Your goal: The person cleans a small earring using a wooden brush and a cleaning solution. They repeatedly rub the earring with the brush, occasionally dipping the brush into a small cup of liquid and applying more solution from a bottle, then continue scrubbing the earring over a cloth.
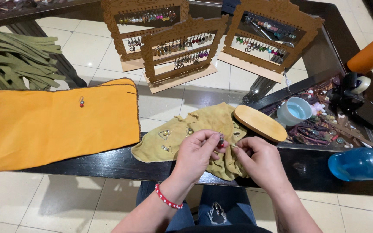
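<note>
My left hand, with a red beaded bracelet at the wrist, pinches a small earring with a red bead above an olive-yellow cloth. My right hand meets it from the right, its fingertips closed on the earring's thin wire. On the cloth lie a few other small metal pieces, one of them a triangular pendant. Both hands work at the near edge of a dark glass-topped table.
An orange felt sheet with one earring lies left. Three wooden earring stands stand behind. A wooden brush, a blue cup, a bead tray and a blue bottle sit right. Green felt strips lie far left.
</note>
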